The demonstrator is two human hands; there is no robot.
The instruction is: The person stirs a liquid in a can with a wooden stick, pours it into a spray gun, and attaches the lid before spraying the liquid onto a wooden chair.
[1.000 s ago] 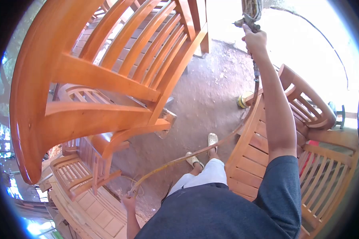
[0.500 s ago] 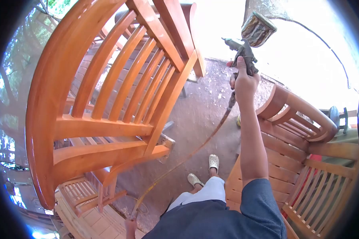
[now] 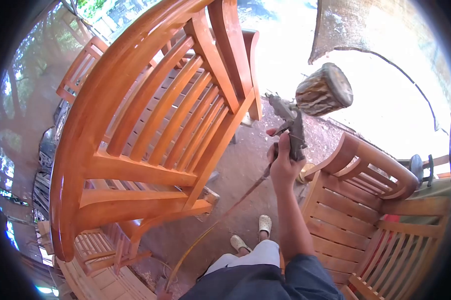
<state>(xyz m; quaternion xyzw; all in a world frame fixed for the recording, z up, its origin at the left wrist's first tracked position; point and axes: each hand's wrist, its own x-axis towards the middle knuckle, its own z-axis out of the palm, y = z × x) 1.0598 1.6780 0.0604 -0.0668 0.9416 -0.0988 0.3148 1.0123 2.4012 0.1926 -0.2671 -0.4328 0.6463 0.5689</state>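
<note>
My right hand (image 3: 285, 162) is closed round the grip of a spray gun (image 3: 294, 127), which has a stained cup (image 3: 324, 91) on it. The gun's nozzle points up and left, towards a glossy orange-brown wooden bench (image 3: 145, 167) with a slatted side. A hose (image 3: 200, 237) runs from the gun's grip down to the lower left. At the bottom edge, my left hand (image 3: 164, 295) shows only in small part beside the hose; its fingers cannot be made out.
A duller wooden bench (image 3: 343, 215) stands on the right. More wooden furniture (image 3: 103, 250) is at the lower left, and a small chair (image 3: 83, 67) at the upper left. My feet, in pale clogs (image 3: 265, 225), are on the dusty floor (image 3: 235, 190). A mesh sheet (image 3: 340, 27) hangs at the top.
My right hand and the spray gun have moved down and slightly left in view. The view has shifted, and more of the mesh sheet shows. My left hand is lower, nearly out of view.
</note>
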